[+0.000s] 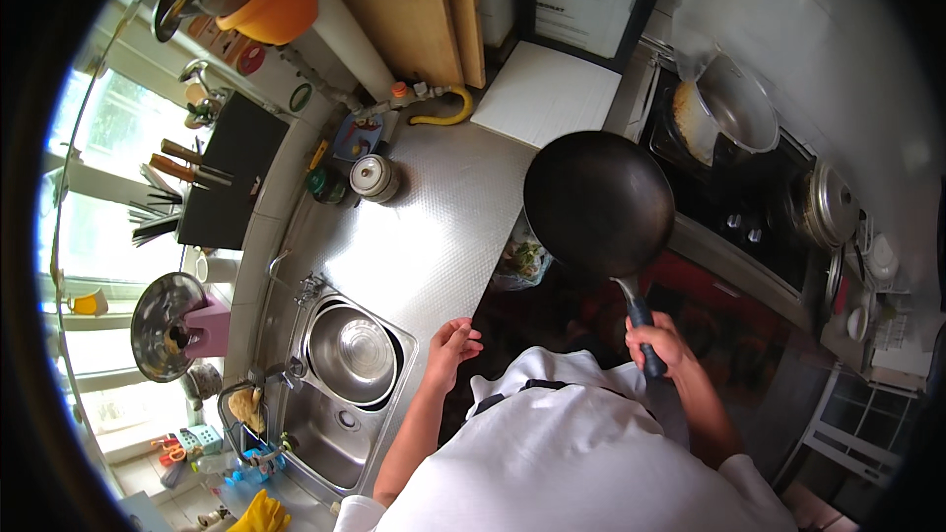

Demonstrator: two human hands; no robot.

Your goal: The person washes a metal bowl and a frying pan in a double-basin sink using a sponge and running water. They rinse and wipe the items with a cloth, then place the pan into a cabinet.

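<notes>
My right hand (658, 346) is wrapped around the dark handle of a black wok (599, 203). The wok is raised in front of me, its bare inside facing up. It spans the gap between the steel counter and the stove, hiding part of the floor. My left hand (454, 349) holds nothing, its fingers loosely curled and partly apart. It hovers by the front edge of the steel countertop (443, 236), to the right of the sink. A round steel basin (352, 352) sits in the sink (332, 443) nearby.
At right is a black gas stove (713, 188) with a pot (735, 103) and a lidded pot (831, 203). A lidded jar (374, 178) stands on the counter. A knife block (233, 170) holds several knives by the window. Below the wok hangs a bag of scraps (523, 260).
</notes>
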